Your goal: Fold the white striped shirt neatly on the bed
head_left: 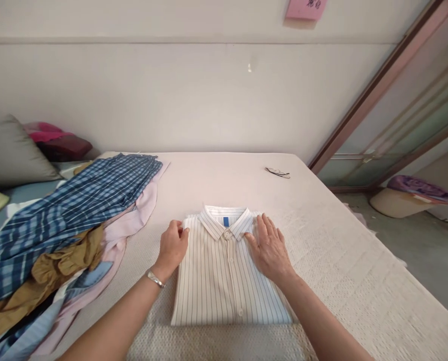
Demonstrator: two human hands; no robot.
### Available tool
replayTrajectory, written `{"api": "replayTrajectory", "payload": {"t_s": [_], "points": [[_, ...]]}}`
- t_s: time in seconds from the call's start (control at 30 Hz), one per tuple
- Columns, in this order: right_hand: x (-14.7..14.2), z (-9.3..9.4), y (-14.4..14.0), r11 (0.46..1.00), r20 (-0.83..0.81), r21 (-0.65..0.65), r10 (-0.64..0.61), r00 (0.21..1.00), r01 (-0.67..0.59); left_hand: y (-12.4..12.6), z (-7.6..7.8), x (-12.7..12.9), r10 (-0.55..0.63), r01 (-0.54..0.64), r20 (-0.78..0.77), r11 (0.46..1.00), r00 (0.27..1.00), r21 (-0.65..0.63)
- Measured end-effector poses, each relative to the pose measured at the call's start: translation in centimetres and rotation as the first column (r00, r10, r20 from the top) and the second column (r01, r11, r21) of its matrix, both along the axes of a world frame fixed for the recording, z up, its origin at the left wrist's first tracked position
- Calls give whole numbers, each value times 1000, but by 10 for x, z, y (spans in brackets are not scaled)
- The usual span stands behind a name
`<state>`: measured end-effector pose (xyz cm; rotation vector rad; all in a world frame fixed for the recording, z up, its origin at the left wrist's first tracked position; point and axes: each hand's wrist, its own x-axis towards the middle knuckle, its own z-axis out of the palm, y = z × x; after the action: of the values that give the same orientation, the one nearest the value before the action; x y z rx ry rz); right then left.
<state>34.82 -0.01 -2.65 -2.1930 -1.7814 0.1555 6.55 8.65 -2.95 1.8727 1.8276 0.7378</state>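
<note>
A white shirt (208, 276) with thin dark stripes lies folded in a neat rectangle, collar at the far end and buttoned front up. Inside its collar shows a small blue label (226, 221). My left hand (173, 245), with a silver bracelet at the wrist, is at the shirt's left shoulder edge; its fingers are curled and the thumb and forefinger close on the cloth. My right hand (269, 245) rests flat on the right shoulder beside the collar, fingers stretched out.
On the left lies a heap of clothes with a blue checked garment (92, 200), a brown one (65, 255) and pink cloth (141, 213). Behind it leans a grey pillow (16, 150). Eyeglasses (278, 173) lie on the bed (336, 260) at the back right. A lined bin (397, 200) stands on the floor.
</note>
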Motion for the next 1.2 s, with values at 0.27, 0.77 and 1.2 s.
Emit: {"api": "replayTrajectory", "payload": {"t_s": [0.27, 0.77, 1.2], "points": [[-8, -11, -2, 998, 110, -25, 61, 992, -59, 9, -2, -4, 6, -12, 274, 1000, 962, 22], [-5, -14, -4, 996, 107, -85, 14, 994, -5, 15, 6, -9, -12, 25, 178, 997, 984, -71], [-9, -31, -5, 991, 120, -47, 126, 985, -122, -22, -23, 11, -402, 455, -483, 890, 778, -8]]}}
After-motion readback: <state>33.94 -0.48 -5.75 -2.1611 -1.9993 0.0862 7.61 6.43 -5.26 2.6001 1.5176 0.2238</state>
